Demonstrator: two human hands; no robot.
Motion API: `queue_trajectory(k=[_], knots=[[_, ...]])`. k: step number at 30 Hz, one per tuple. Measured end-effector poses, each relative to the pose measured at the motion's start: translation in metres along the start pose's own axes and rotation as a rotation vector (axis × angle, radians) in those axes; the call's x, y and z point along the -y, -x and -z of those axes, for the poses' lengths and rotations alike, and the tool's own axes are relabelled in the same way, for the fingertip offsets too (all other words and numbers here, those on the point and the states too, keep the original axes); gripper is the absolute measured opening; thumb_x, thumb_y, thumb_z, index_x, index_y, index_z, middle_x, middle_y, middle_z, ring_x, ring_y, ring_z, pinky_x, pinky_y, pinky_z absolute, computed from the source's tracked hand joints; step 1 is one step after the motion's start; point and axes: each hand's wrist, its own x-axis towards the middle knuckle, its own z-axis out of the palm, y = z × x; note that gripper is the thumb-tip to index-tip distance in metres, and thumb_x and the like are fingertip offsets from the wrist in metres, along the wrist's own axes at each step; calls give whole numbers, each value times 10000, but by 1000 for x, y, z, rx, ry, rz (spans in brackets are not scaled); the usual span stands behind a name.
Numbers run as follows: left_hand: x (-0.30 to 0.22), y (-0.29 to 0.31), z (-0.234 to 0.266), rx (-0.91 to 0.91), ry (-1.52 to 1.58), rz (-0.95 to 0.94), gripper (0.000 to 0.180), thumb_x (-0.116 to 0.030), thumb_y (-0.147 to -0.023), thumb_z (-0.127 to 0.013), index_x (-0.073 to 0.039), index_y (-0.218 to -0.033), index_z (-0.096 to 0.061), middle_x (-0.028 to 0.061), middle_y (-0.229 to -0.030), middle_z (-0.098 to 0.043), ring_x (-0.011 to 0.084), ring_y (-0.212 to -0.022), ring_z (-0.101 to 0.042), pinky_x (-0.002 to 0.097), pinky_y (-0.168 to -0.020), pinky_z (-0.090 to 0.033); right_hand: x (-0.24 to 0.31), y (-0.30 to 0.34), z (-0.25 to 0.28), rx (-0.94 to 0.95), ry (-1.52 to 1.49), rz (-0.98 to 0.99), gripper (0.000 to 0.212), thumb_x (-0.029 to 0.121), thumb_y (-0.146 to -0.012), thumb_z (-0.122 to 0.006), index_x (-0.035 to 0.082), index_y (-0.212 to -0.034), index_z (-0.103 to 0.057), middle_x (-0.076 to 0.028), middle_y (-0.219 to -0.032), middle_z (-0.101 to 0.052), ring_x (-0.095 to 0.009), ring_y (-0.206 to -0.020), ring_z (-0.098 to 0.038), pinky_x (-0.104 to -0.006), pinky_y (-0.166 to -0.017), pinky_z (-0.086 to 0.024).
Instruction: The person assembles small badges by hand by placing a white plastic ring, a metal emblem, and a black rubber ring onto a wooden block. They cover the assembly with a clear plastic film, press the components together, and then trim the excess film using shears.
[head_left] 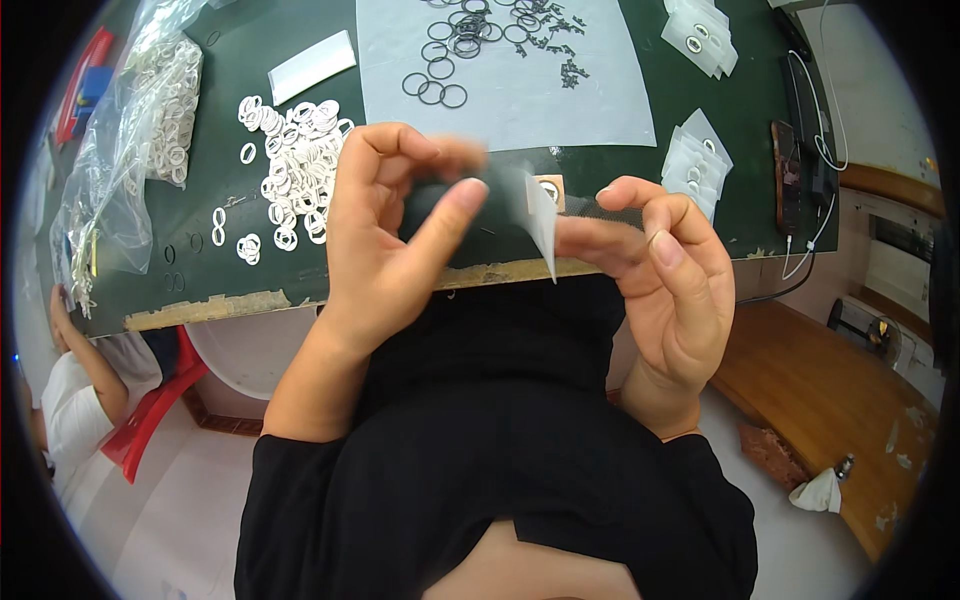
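Note:
My left hand [385,235] is raised over the front of the table, thumb apart from its curled fingers; motion smears the fingertips. I see nothing clearly held in it. My right hand [680,265] holds a small translucent plastic bag [543,230] at its fingertips, partly blurred and seen nearly edge-on. A small tan square with an oval ring [549,192] shows beside the bag's upper edge. Between the right fingers runs a dark mesh-like strip [612,213]; how it joins the bag is hidden. Left of my left hand lies a pile of white oval rings [300,165].
Black rings [440,68] and small black pieces [573,72] lie on a pale sheet [600,120]. Small filled bags [697,165] are stacked at the right, near a phone [788,175] with a cable. A large clear bag of rings [172,120] stands left. Another person's arm [90,360] is at far left.

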Motion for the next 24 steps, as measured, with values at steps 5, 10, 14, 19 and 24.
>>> queue_trajectory(k=[5,10,14,19,24], knots=[[-6,-30,-2,376,-129,-462,469,-287,-717,-923,-86,-717,-499,280,-1198,-675,418,-1343,-519,530,-1123,-354,6,7,-6,-13,108,-3,112,103,-1037,-520,6,-983,-534,-176,-1269,-581,-386,-1158,-684,-481,-1028,-528],[5,-22,-16,445,-25,-363,309,-69,-813,-795,-51,-691,-512,215,-1012,-686,290,-1013,-634,406,-910,-477,0,9,-5,-18,142,20,82,71,-1030,-527,0,-988,-535,-173,-1270,-566,-372,-1158,-685,-478,-1028,-531],[6,-20,-22,350,-47,-325,167,20,-864,-680,-3,-759,-553,119,-846,-585,173,-758,-490,288,-663,-366,-2,8,-2,-33,103,46,89,73,-1034,-515,-1,-991,-536,-158,-1255,-557,-369,-1154,-686,-483,-1023,-541],[-1,-17,-18,315,-315,-251,171,-16,-899,-695,8,-796,-560,104,-867,-572,190,-778,-491,307,-665,-374,-10,2,2,-127,4,-38,69,54,-1014,-572,-11,-1004,-552,-120,-1161,-596,-321,-1109,-706,-430,-1000,-554],[0,-14,-25,176,-615,-235,208,-28,-867,-743,-5,-778,-556,84,-852,-557,221,-778,-494,320,-670,-384,-45,-16,22,-332,720,148,159,28,-905,-763,-9,-901,-609,-40,-930,-590,-71,-730,-584,-233,-630,-482]])
